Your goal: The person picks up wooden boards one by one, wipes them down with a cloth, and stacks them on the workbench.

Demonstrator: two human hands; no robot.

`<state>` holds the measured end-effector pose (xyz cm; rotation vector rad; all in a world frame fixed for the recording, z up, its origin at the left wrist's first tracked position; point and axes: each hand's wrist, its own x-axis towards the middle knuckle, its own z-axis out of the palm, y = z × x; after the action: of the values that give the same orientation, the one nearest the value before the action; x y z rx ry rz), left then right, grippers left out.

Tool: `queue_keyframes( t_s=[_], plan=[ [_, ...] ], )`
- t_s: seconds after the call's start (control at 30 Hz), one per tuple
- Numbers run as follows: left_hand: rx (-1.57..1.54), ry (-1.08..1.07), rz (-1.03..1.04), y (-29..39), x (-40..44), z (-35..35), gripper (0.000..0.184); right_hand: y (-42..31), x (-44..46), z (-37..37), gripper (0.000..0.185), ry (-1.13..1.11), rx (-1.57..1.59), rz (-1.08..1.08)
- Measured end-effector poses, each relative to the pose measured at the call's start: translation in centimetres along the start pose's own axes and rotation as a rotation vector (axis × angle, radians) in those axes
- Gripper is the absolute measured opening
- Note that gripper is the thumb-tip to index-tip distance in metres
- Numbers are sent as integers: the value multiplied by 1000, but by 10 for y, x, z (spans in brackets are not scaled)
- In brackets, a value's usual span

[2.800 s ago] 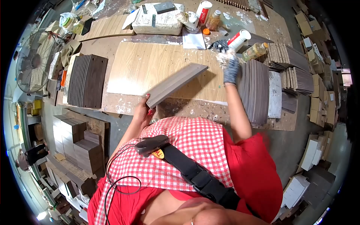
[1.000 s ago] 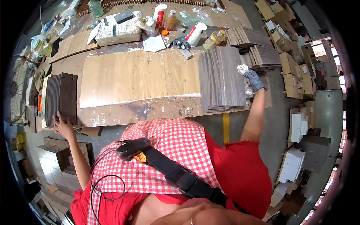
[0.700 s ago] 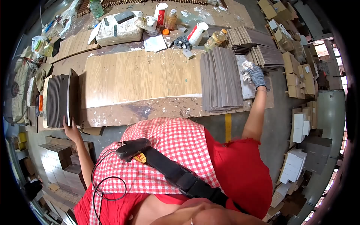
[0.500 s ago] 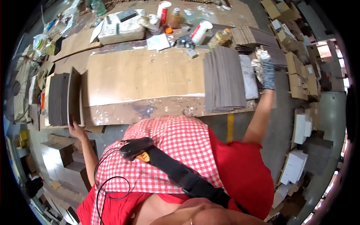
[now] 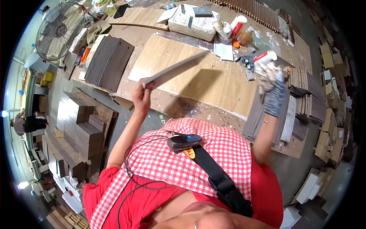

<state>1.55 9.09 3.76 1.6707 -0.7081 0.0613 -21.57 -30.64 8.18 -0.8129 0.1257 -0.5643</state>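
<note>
My left hand (image 5: 141, 98) is bare and closed on the near end of a thin grey-brown board (image 5: 177, 70). The board is tilted on edge above a pale wood-grain panel (image 5: 162, 55), casting a shadow on it. My right hand (image 5: 273, 89), in a grey striped knit glove with whitish, soiled fingers, is over a stack of grey-brown boards (image 5: 252, 123). Motion blurs its fingers, so I cannot tell whether it grips anything. Another stack of dark boards (image 5: 108, 63) leans at the table's left end.
Behind the panel are a white wrapped block (image 5: 193, 24), a red-and-white can (image 5: 239, 24), a bottle (image 5: 246, 36), an orange cap (image 5: 236, 44) and a dark glove (image 5: 246, 61). A fan (image 5: 61, 30) stands far left. Panel piles (image 5: 82, 126) are left below. A person (image 5: 28, 123) is far left.
My left hand has lifted a board away from the left stack and brought it rightward over the panel. My right hand has moved from beyond the right stack to above it. The view has turned.
</note>
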Motion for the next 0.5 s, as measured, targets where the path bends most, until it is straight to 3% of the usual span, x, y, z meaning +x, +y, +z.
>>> queue_keyframes(
  t_s=[0.03, 0.1, 0.13, 0.17, 0.23, 0.3, 0.37, 0.4, 0.5],
  plan=[
    [-25, -29, 14, 1, -2, 10, 15, 19, 3, 66, 38, 425, -288, -82],
    [-17, -110, 52, 12, -1, 26, 18, 51, 5, 115, 44, 334, -490, -8],
    [-42, -127, 26, 19, -2, 32, 21, 88, 10, 109, 42, 196, -498, -111],
    [-49, -141, 25, 23, -3, 36, 21, 91, 13, 129, 38, -36, -682, -47],
    [25, -216, 33, 32, -4, 45, 22, 133, 17, 152, 29, -273, -845, -320],
    [39, -229, -16, 20, -11, 46, 24, 147, 13, 177, 28, -510, -1401, -767],
    [105, -246, 146, -4, -20, 47, 27, 177, 10, 177, 27, -541, -1662, -553],
    [105, -243, 138, -1, -21, 47, 28, 177, 9, 170, 29, -564, -1679, -663],
    [63, -193, 59, 5, -23, 54, 28, 189, 12, 141, 29, -406, -1713, -609]
  ],
)
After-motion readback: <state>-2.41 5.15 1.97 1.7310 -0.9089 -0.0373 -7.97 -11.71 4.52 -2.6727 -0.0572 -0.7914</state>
